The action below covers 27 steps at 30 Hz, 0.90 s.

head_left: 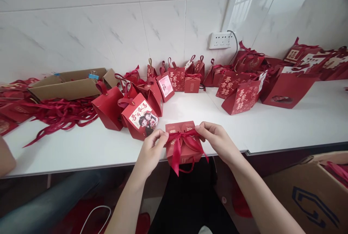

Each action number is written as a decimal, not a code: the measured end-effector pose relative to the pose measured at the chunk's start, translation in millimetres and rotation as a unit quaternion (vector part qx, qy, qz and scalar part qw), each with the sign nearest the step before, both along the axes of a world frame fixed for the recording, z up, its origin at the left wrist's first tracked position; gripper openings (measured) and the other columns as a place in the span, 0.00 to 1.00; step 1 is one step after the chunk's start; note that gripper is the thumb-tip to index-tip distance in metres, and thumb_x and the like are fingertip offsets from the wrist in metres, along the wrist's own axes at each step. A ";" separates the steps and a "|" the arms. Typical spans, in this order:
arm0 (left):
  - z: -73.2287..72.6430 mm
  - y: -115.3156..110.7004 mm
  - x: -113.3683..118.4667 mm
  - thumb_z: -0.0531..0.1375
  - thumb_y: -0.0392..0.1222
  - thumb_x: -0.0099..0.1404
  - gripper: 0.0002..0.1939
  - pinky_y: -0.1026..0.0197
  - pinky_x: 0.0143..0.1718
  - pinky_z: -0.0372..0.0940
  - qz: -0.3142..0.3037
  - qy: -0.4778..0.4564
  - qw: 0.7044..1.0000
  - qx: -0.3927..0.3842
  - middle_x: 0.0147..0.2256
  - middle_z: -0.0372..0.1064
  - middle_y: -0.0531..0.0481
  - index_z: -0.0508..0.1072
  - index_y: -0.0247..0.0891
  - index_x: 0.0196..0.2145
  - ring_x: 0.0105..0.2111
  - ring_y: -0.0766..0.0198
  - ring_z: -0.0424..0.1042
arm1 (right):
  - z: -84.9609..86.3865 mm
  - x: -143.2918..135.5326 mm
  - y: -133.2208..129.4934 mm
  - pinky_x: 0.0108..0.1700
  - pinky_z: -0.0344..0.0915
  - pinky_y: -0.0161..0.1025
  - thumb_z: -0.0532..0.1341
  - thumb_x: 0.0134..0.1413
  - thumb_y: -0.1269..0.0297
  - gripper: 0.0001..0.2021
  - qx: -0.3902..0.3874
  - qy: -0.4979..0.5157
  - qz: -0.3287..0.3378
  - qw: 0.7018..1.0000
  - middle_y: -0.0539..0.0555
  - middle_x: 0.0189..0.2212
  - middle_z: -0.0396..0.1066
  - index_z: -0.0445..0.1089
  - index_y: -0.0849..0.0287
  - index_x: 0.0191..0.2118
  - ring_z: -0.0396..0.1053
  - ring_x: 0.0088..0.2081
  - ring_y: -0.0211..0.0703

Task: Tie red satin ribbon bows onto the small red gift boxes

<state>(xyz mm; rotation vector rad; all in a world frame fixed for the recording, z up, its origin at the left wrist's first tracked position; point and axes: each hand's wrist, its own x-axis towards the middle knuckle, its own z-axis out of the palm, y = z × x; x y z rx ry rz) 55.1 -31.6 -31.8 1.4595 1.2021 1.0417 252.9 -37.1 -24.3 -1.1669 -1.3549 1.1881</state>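
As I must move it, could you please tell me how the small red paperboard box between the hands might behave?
The box is probably stiff, given its flat panels. Its glossy red ribbon seems floppy, tails drooping. Seemingly jutting past the white tabletop, the box might tip if pushed.

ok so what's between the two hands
In the head view, a red box lies between the left hand and the right hand, with a ribbon across it that both hands pinch.
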 end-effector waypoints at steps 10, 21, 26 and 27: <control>-8.4 -0.4 -0.4 0.53 0.48 0.63 0.18 0.66 0.29 0.50 -0.030 -0.043 0.998 -0.021 0.24 0.48 0.57 0.53 0.37 0.21 0.26 0.70 0.50 | -12.7 6.4 19.9 0.21 0.37 0.32 0.66 0.42 0.49 0.22 -0.129 0.151 0.074 0.977 0.40 0.15 0.44 0.55 0.59 0.19 0.37 0.18 0.27; -1.8 -2.8 -9.7 0.51 0.54 0.63 0.15 0.65 0.33 0.55 0.059 0.024 0.998 0.009 0.27 0.56 0.55 0.61 0.40 0.27 0.30 0.67 0.59 | -9.5 16.0 5.7 0.28 0.56 0.35 0.55 0.52 0.42 0.21 0.025 0.046 -0.121 0.991 0.46 0.19 0.56 0.62 0.58 0.28 0.56 0.23 0.35; 15.3 1.7 -15.3 0.55 0.50 0.61 0.11 0.64 0.31 0.57 0.125 0.096 0.985 0.066 0.29 0.62 0.54 0.64 0.40 0.29 0.29 0.66 0.61 | -7.4 23.5 -14.3 0.35 0.61 0.38 0.51 0.58 0.47 0.19 0.064 -0.046 -0.095 0.992 0.50 0.24 0.61 0.64 0.58 0.29 0.61 0.29 0.39; 18.4 1.3 -13.4 0.55 0.49 0.61 0.10 0.63 0.31 0.58 0.121 0.116 0.982 0.085 0.30 0.63 0.53 0.65 0.40 0.30 0.29 0.65 0.62 | -6.7 22.0 -18.3 0.36 0.61 0.38 0.51 0.59 0.48 0.18 0.064 -0.090 -0.078 0.991 0.50 0.25 0.62 0.64 0.58 0.30 0.61 0.30 0.40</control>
